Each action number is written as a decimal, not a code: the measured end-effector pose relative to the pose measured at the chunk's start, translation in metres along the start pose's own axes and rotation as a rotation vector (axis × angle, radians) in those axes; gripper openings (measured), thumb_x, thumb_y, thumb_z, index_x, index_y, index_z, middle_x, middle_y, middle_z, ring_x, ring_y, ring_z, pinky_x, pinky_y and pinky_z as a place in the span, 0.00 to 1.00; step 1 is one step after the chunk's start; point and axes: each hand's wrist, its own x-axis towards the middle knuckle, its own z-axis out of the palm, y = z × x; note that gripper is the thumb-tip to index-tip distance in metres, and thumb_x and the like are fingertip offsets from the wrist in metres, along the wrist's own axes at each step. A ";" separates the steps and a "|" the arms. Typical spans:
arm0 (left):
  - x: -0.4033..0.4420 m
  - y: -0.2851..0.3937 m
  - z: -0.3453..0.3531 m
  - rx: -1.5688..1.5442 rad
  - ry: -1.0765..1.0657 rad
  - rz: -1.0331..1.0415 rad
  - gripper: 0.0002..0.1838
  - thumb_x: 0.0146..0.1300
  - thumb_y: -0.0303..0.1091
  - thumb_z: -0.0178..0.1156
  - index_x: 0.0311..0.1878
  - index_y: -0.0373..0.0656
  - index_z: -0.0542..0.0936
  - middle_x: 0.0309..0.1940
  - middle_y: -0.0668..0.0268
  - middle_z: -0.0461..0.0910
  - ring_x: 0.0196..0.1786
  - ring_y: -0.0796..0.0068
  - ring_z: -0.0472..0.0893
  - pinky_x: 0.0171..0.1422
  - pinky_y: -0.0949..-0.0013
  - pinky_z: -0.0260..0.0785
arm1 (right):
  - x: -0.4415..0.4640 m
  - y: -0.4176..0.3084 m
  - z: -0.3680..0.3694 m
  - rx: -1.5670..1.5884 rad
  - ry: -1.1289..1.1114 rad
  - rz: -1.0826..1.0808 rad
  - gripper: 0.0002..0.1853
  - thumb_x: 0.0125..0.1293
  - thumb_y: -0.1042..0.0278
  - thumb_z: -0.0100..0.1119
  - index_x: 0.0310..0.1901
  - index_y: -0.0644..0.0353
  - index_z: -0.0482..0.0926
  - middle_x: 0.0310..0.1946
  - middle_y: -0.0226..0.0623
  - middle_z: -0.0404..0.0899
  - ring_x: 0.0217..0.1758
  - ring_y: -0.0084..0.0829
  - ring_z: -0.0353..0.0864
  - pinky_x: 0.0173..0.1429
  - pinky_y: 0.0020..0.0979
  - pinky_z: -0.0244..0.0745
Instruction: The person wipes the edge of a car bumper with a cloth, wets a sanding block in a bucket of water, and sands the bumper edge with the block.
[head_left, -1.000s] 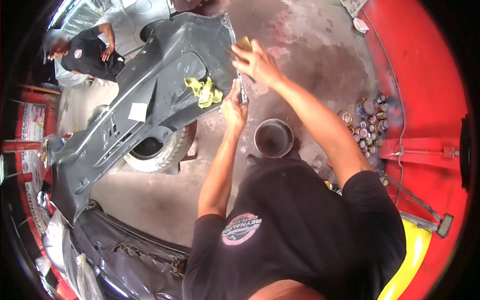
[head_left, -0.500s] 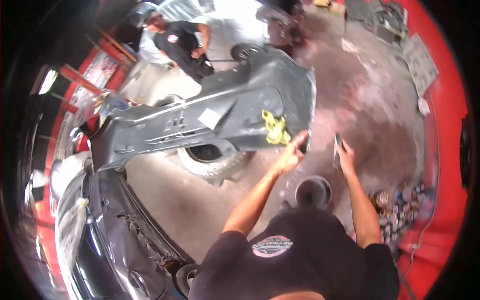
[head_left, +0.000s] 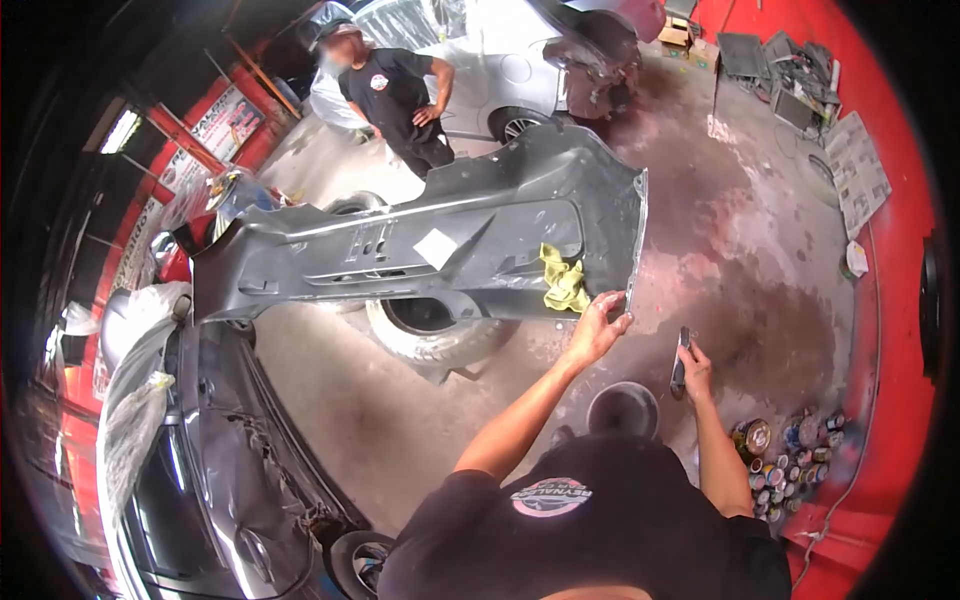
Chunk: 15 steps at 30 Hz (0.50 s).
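Observation:
A large dark grey car bumper cover (head_left: 520, 225) lies across tyres in front of me. At its near right corner is my left hand (head_left: 593, 335), with fingers and thumb closed about the edge. My right hand (head_left: 697, 372) is apart from the bumper, over the floor to the right, and is wrapped round a slim dark hand tool (head_left: 681, 362) whose exact kind I cannot make out. A crumpled yellow cloth (head_left: 564, 284) rests on the bumper just beyond my left hand. Farther left on it is a white square of paper (head_left: 435, 248).
Under the bumper is a tyre (head_left: 430, 340). A grey bucket (head_left: 622, 408) stands close before me. Paint cans (head_left: 785, 465) cluster at right. A dark damaged car (head_left: 235, 470) is at left. Another person (head_left: 395, 95) stands behind the bumper, near a silver car (head_left: 490, 70).
The view has shifted, so the bumper appears a little lower and to the right. My left hand's fingers have changed pose at the corner. The tool in my right hand is lower in view.

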 end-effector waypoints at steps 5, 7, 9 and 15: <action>-0.015 0.029 -0.001 0.161 0.132 0.103 0.28 0.70 0.38 0.67 0.68 0.33 0.78 0.66 0.47 0.78 0.67 0.51 0.81 0.69 0.56 0.75 | -0.004 0.010 0.009 -0.026 0.000 0.044 0.29 0.74 0.57 0.66 0.68 0.69 0.79 0.50 0.33 0.86 0.49 0.24 0.80 0.57 0.27 0.75; -0.027 0.040 -0.001 0.226 0.328 0.187 0.23 0.69 0.32 0.66 0.65 0.35 0.80 0.60 0.48 0.81 0.62 0.50 0.82 0.66 0.57 0.75 | -0.008 0.014 0.013 -0.033 0.023 0.033 0.29 0.74 0.57 0.66 0.68 0.69 0.79 0.51 0.34 0.86 0.51 0.25 0.81 0.59 0.27 0.74; -0.044 0.038 -0.005 0.207 0.342 0.223 0.21 0.69 0.29 0.66 0.64 0.36 0.80 0.56 0.50 0.82 0.59 0.52 0.83 0.63 0.58 0.76 | -0.014 0.016 0.015 -0.014 0.011 0.066 0.29 0.74 0.57 0.66 0.69 0.69 0.78 0.53 0.35 0.85 0.53 0.25 0.80 0.61 0.28 0.73; -0.101 0.024 -0.005 0.002 0.210 0.121 0.11 0.69 0.26 0.64 0.52 0.36 0.85 0.38 0.51 0.85 0.38 0.45 0.85 0.47 0.51 0.79 | -0.020 0.042 0.021 0.029 -0.011 0.102 0.22 0.77 0.59 0.64 0.63 0.66 0.82 0.41 0.24 0.82 0.40 0.17 0.76 0.45 0.23 0.71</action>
